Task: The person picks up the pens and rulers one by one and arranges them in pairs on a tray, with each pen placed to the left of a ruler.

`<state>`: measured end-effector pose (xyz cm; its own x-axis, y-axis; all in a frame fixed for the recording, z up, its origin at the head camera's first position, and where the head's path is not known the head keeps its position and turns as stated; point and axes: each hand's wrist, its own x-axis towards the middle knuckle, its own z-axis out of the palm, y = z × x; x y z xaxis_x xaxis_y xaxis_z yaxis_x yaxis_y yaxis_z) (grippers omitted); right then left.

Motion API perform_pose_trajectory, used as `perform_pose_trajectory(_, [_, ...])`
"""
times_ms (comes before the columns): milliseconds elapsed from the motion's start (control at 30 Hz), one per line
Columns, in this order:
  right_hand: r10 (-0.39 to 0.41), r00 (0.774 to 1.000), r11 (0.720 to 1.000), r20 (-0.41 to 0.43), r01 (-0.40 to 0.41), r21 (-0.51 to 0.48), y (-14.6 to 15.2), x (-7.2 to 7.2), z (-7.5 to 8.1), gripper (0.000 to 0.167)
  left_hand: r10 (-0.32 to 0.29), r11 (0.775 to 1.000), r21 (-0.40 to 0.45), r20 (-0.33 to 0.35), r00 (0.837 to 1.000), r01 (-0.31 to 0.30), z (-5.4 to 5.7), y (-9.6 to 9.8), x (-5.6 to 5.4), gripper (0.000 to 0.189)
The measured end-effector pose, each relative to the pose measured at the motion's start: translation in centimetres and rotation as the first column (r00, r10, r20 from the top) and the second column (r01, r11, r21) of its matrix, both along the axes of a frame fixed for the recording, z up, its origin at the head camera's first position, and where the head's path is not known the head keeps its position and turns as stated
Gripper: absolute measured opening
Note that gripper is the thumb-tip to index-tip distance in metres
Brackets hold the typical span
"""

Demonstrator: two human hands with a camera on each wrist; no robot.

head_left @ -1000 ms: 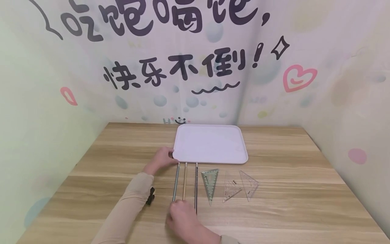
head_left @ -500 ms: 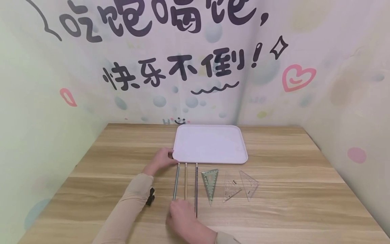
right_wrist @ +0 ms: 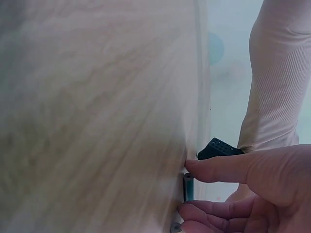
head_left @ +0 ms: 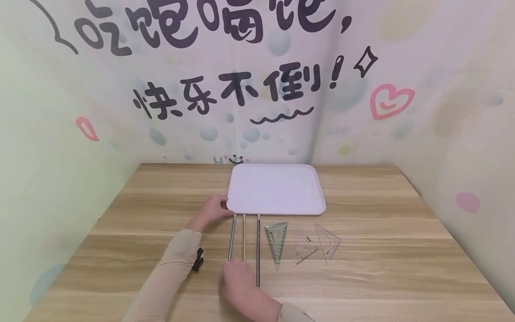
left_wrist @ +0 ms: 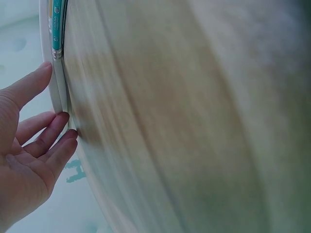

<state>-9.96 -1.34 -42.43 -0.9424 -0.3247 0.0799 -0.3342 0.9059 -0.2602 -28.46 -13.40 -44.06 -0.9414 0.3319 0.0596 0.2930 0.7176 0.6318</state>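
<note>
A white tray (head_left: 276, 190) lies at the back of the table. My left hand (head_left: 210, 211) holds its near left corner, thumb and fingertips on the rim in the left wrist view. Three pencils lie side by side, far ends at the tray's front edge: a teal pencil (head_left: 232, 237), a natural wood pencil (head_left: 243, 237) and a dark pencil (head_left: 258, 250). Low over the near ends of the first two is my right hand (head_left: 245, 286). It pinches the teal pencil (right_wrist: 189, 188) between thumb and index finger in the right wrist view; the wood pencil's near end is hidden in the head view.
Right of the pencils lie a green-tinted set square (head_left: 276, 241) and two clear set squares, one (head_left: 306, 249) in the middle and one (head_left: 327, 243) farther right. A printed cloth (head_left: 193, 138) hangs behind the wooden table (head_left: 382, 250).
Both hands keep nearly the same places. The right hand shifts slightly away from the body. The head view drifts a little; the tray, pencils and set squares stay put.
</note>
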Motion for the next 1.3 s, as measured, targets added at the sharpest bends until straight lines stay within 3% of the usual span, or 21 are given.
perform_pose_trajectory(233, [-0.025,0.999,0.999,0.028,0.026,-0.019,-0.08,-0.21,-0.05,0.02,0.004,1.0,-0.003,0.01,1.0,-0.004,0.35,0.13,0.24,0.015])
perform_pose_trajectory(533, [-0.039,0.999,0.999,-0.022,0.038,-0.009,-0.08,-0.48,-0.13,0.01,0.002,1.0,-0.011,-0.008,1.0,-0.002,0.32,0.23,0.26,0.015])
perform_pose_trajectory(1300, [-0.054,0.993,0.995,0.103,0.063,-0.081,0.48,-0.6,0.21,0.014,-0.006,1.0,-0.011,0.014,1.0,0.006,-0.08,0.03,-0.26,0.018])
